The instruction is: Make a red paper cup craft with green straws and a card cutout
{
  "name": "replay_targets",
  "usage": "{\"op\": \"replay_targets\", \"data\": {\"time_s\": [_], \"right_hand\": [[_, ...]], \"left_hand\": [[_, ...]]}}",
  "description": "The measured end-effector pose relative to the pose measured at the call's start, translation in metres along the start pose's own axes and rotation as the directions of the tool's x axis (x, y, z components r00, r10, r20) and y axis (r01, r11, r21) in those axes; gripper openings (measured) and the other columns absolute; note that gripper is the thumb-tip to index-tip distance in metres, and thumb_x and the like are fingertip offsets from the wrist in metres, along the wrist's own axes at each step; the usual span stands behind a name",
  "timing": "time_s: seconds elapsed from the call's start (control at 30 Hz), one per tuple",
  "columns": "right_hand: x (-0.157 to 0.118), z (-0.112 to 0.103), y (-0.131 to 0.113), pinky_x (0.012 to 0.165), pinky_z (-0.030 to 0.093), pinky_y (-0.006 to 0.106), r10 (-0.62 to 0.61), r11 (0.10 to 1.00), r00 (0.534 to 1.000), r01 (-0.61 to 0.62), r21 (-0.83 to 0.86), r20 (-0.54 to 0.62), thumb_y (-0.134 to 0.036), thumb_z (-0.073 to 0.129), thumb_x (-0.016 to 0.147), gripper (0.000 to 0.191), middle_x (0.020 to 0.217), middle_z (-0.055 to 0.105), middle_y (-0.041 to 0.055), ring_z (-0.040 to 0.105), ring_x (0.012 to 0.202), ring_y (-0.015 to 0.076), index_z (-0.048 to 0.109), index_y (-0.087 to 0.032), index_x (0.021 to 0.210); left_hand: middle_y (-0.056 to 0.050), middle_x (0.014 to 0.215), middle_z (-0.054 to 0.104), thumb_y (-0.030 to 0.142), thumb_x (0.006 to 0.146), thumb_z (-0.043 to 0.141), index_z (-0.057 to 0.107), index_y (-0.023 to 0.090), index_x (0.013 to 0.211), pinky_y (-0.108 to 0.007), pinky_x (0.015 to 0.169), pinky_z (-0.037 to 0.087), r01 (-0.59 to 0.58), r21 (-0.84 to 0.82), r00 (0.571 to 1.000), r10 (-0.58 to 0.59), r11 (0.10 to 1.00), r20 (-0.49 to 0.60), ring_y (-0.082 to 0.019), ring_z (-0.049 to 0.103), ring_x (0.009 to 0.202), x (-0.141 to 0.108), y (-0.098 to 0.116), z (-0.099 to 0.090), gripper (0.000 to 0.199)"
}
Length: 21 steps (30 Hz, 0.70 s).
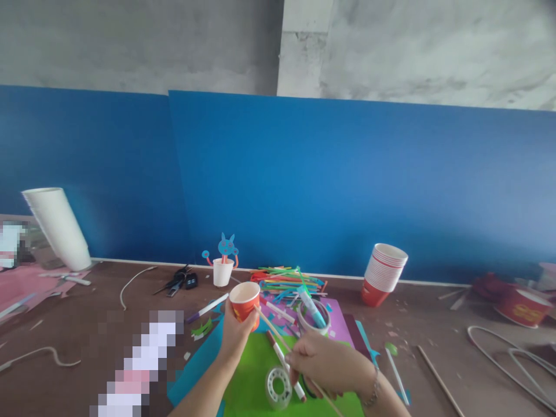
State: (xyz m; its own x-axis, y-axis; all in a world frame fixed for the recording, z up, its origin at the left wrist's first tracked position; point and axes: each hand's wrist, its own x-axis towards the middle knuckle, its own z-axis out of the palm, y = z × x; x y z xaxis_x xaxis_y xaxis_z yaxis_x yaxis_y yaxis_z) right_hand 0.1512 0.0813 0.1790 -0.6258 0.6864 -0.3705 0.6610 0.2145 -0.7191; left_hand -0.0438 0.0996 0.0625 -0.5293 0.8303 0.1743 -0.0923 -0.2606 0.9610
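Note:
My left hand (237, 327) is wrapped round a red paper cup (245, 293) with a pale rim, held upright above the coloured paper. My right hand (321, 360) pinches a thin wooden stick (274, 333), which slants up to the left. Its upper tip meets the cup's side by my left thumb; whether it pierces the wall I cannot tell. Below the right hand lie a roll of clear tape (278, 388), a red-capped marker (299, 390) and a dark-handled tool, partly hidden. Green paper (247, 376) lies beneath, over blue and purple sheets.
A white cup (222, 273) with a blue paper figure stands behind. Several colourful pipe cleaners (278, 278) lie near the blue panel (304, 185). A round container (313, 318) holds a glue stick. Cup stacks lean at right (384, 272) and left (58, 229). Cables (495, 341) cross the table.

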Motion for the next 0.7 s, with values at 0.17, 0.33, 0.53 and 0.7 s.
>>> {"op": "replay_targets", "data": {"time_s": [0.17,0.33,0.53,0.7], "right_hand": [[0.004,0.003,0.000,0.030,0.029,0.017,0.004,0.997,1.000,-0.006,0.073,0.018,-0.035,0.043,0.090,0.043,0.039,0.046,-0.0034,0.035,0.028,0.0060,0.069,-0.019,0.059],[0.012,0.007,-0.001,0.030,0.027,0.017,0.014,0.984,1.000,-0.015,0.175,0.008,-0.039,0.044,0.089,0.044,0.039,0.045,-0.0039,0.032,0.027,0.0053,0.067,-0.018,0.058],[0.017,0.011,0.000,0.029,0.023,0.018,-0.050,0.962,0.998,0.056,0.268,-0.029,-0.036,0.047,0.087,0.042,0.038,0.045,-0.0035,0.032,0.026,0.0056,0.067,-0.019,0.055],[0.020,0.014,0.003,0.027,0.019,0.021,-0.063,0.935,0.998,0.068,0.347,-0.027,-0.036,0.050,0.086,0.042,0.034,0.045,-0.0025,0.029,0.024,0.0055,0.066,-0.019,0.051]], "left_hand": [[-0.010,0.106,0.067,0.031,0.068,0.071,0.046,0.018,0.120,-0.037,0.082,0.054,-0.098,0.040,0.989,0.093,0.994,0.111,-0.025,0.067,0.093,-0.005,0.005,-0.001,0.059],[-0.008,0.105,0.067,0.026,0.067,0.070,0.049,0.018,0.117,-0.036,0.083,0.053,-0.150,0.069,0.980,0.139,0.986,0.144,-0.024,0.066,0.094,-0.011,0.010,0.003,0.054],[-0.009,0.107,0.066,0.024,0.067,0.069,0.050,0.019,0.116,-0.035,0.083,0.052,-0.154,0.097,0.980,0.139,0.983,0.144,-0.023,0.065,0.094,-0.015,0.010,0.006,0.053],[-0.008,0.101,0.067,0.026,0.064,0.070,0.051,0.019,0.111,-0.034,0.080,0.053,-0.124,0.099,0.986,0.112,0.987,0.124,-0.023,0.066,0.091,-0.014,0.014,0.007,0.050]]}}
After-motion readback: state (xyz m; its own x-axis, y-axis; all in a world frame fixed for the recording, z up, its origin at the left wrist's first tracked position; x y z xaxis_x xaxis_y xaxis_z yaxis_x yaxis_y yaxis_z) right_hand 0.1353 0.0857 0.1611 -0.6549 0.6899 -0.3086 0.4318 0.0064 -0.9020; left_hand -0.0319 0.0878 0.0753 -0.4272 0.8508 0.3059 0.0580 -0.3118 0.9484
